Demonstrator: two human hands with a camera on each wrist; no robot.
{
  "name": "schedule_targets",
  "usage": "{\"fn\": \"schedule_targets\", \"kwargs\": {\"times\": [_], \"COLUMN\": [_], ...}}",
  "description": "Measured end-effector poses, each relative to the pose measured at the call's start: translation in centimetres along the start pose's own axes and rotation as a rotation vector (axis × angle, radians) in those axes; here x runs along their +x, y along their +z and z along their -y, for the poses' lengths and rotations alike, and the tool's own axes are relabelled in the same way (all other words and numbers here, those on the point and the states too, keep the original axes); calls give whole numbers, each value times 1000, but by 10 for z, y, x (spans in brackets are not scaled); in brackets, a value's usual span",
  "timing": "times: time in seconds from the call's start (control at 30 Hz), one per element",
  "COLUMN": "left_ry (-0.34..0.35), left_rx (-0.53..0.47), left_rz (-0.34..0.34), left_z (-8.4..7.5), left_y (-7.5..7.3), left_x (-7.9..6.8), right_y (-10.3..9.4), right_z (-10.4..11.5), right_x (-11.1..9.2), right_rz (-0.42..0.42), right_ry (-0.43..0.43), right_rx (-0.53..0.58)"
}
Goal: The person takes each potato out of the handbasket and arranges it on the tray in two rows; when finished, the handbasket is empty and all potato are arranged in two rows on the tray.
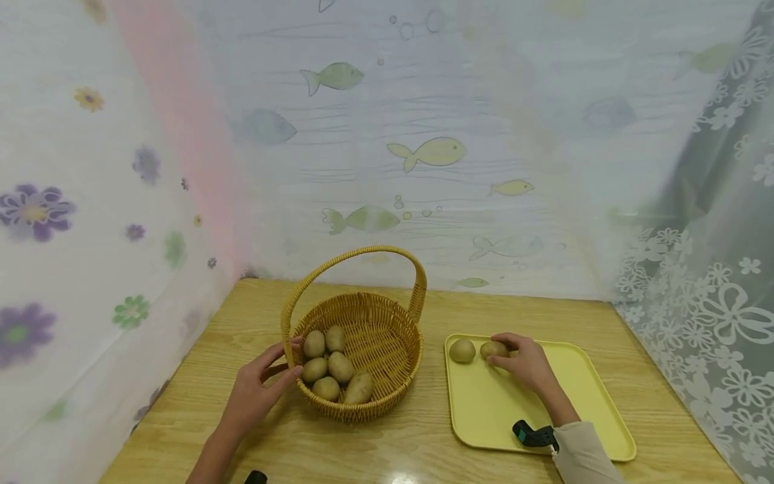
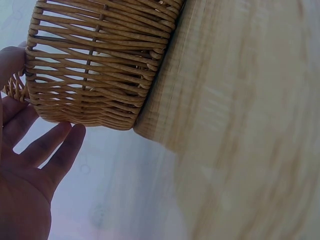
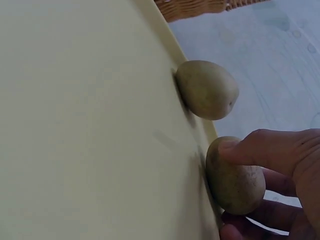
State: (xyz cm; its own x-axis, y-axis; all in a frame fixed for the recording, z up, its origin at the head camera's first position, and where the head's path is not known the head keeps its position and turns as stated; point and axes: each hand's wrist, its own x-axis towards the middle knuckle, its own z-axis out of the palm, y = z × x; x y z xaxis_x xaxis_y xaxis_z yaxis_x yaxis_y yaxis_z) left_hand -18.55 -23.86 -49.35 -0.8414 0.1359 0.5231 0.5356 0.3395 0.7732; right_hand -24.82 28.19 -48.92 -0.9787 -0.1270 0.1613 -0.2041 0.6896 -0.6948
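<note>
My right hand [image 1: 527,363] holds a potato [image 1: 494,349] between thumb and fingers at the far edge of the yellow tray [image 1: 502,410]. In the right wrist view, the thumb lies over the near side of that potato [image 3: 235,177] and the fingers curl behind it. A second potato [image 1: 462,350] sits just left of it on the tray. My left hand [image 1: 256,390] grips the wicker basket [image 1: 417,363] at its left rim, near the foot of the handle. In the left wrist view, its fingertips [image 2: 76,131] rest against the woven side. Several potatoes [image 1: 340,368] lie in the basket's left half.
Basket and tray stand side by side on a wooden table [image 1: 387,457], with a gap between them. The basket's tall arched handle [image 1: 363,250] rises above it. Printed curtains [image 1: 423,202] hang behind the table and along both sides.
</note>
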Motion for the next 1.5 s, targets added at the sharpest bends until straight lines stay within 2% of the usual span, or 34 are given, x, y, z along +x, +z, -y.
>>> {"fn": "schedule_targets", "kwargs": {"times": [0.2, 0.37, 0.57, 0.8, 0.93, 1.2, 1.37, 1.5], "left_ry": [-17, 5, 18, -5, -3, 6, 21, 20], "left_rx": [4, -2, 3, 1, -6, -9, -15, -13], "left_rz": [-4, 5, 4, 1, 7, 8, 19, 13], "left_z": [-2, -3, -4, -2, -2, -1, 0, -2], "left_y": [0, 0, 0, -1, 0, 0, 1, 1], "left_x": [1, 1, 0, 1, 1, 0, 1, 0], "right_y": [-1, -4, -8, -9, -8, -3, 4, 15], "right_z": [1, 4, 18, 52, 75, 120, 142, 159], "right_x": [0, 0, 0, 3, 4, 11, 22, 34], "right_rz": [7, 14, -4, -84, -93, -27, 28, 103], "right_ry": [-21, -30, -77, -181, -258, -386, -429, -451], "right_rx": [-36, -65, -79, -11, 23, 77, 143, 189]}}
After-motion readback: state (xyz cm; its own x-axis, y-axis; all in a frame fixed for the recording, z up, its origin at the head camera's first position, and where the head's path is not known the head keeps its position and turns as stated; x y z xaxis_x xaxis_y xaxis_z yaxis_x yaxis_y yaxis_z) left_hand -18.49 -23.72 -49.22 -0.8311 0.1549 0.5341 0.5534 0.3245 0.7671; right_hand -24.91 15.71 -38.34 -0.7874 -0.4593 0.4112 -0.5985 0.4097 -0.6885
